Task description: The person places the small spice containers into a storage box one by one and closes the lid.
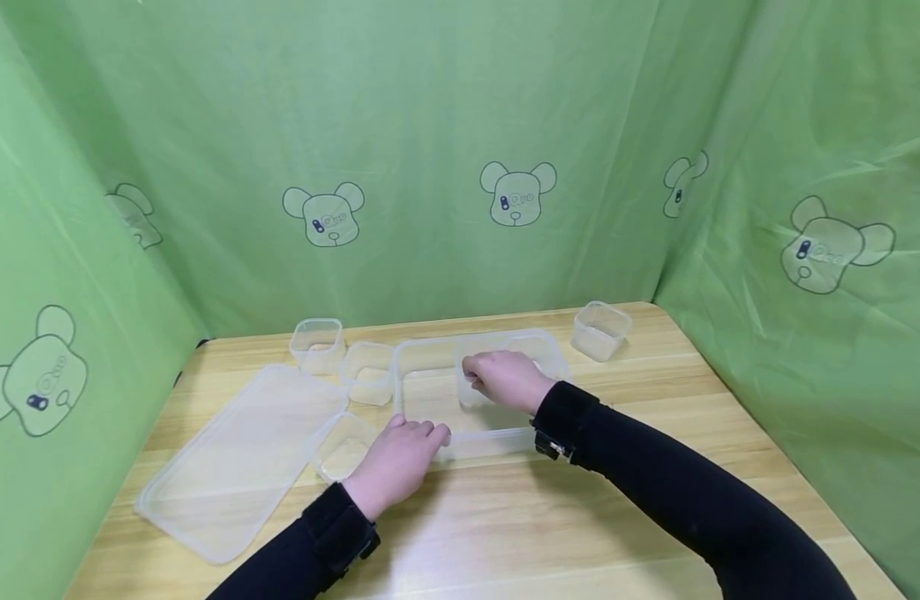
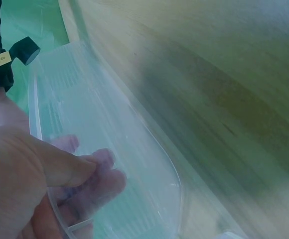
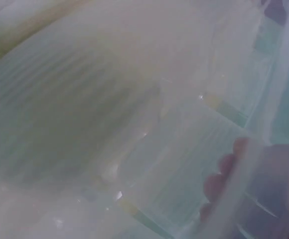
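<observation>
A large clear plastic storage box (image 1: pixel 490 445) stands open-topped on the table. My left hand (image 1: pixel 400 458) grips its near wall; in the left wrist view the thumb lies on one side of the plastic and the fingers show through from the other. Inside the box's right half sits a small clear square container (image 1: pixel 469 395). My right hand (image 1: pixel 508 379) reaches over the box and holds that container by its wall, fingers curled. Through cloudy plastic in the right wrist view, the right fingertips (image 3: pixel 216 187) show against the container's wall.
Left of the box lies a large flat translucent lid (image 1: pixel 242 458). Between lid and box are small containers: one at the back (image 1: pixel 317 348), a middle one (image 1: pixel 368 375) and a front one (image 1: pixel 345 450). Another small container (image 1: pixel 601 332) stands back right. Green curtains (image 1: pixel 430 150) surround the wooden table (image 1: pixel 490 533).
</observation>
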{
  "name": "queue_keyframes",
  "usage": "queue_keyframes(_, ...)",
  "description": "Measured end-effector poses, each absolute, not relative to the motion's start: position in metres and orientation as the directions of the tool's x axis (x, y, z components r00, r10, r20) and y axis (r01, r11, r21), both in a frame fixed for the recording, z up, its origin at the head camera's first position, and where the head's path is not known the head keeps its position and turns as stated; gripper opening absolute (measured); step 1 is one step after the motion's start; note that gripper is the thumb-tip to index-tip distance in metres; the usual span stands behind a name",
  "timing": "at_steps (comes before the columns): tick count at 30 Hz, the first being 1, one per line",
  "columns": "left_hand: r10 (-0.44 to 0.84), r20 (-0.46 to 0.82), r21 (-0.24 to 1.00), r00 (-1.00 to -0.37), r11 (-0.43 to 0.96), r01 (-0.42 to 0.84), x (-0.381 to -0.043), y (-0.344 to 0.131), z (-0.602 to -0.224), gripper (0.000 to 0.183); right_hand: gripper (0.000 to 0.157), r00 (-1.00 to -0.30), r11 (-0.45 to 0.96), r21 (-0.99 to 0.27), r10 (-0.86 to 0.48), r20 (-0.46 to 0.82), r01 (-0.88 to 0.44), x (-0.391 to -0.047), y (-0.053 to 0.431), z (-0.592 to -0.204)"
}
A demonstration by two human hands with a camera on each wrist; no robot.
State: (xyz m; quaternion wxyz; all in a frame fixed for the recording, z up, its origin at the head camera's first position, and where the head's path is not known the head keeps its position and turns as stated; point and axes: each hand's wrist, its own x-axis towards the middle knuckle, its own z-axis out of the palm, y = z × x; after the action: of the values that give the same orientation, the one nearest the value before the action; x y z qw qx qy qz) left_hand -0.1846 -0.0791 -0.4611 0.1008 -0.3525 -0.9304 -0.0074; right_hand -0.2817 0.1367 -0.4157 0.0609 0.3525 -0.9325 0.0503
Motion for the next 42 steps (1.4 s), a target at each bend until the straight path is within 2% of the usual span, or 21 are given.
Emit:
queue_keyframes(18, 0.664, 0.201, -0.071, -0.72, 0.743, 0.666, -0.184, -0.078, -0.459, 0.022, 0.028, -0.745, 0.74, -0.086, -0.659, 0.104, -0.667, -0.284, 0.137, -0.429)
queue_keyframes(42, 0.657, 0.198, -0.067, -0.728, 0.75, 0.658, -0.184, -0.079, -0.461, 0.021, 0.026, -0.786, 0.781, -0.088, -0.614, 0.071, -0.618, -0.294, 0.131, -0.429)
